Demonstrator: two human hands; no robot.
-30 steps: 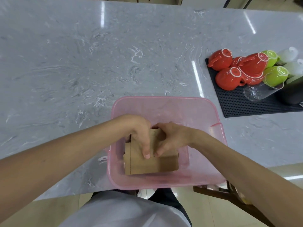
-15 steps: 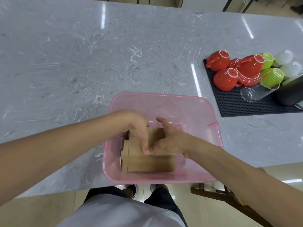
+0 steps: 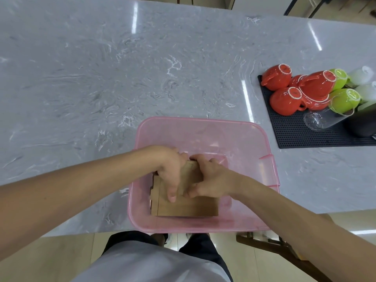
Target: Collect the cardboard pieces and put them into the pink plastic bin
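The pink plastic bin (image 3: 195, 127) stands at the near edge of the grey marble counter, slightly overhanging it. Inside it lies a stack of brown cardboard pieces (image 3: 189, 206), flat on the bin's floor toward the near left. My left hand (image 3: 173, 174) rests on top of the stack with its fingers pointing toward me. My right hand (image 3: 209, 180) sits beside it, fingers curled over the cardboard's far part and thumb pressing on its top. The far half of the stack is hidden under both hands.
A black rubber mat (image 3: 293, 131) at the right holds upturned red cups (image 3: 286, 100), green cups (image 3: 343, 100), a clear glass (image 3: 321, 119) and a dark container (image 3: 364, 123). A wooden chair (image 3: 264, 245) stands below the counter edge at the right.
The view has shifted slightly. Both hands stay on the cardboard inside the bin; my right hand's fingers have curled more over the stack's far part.
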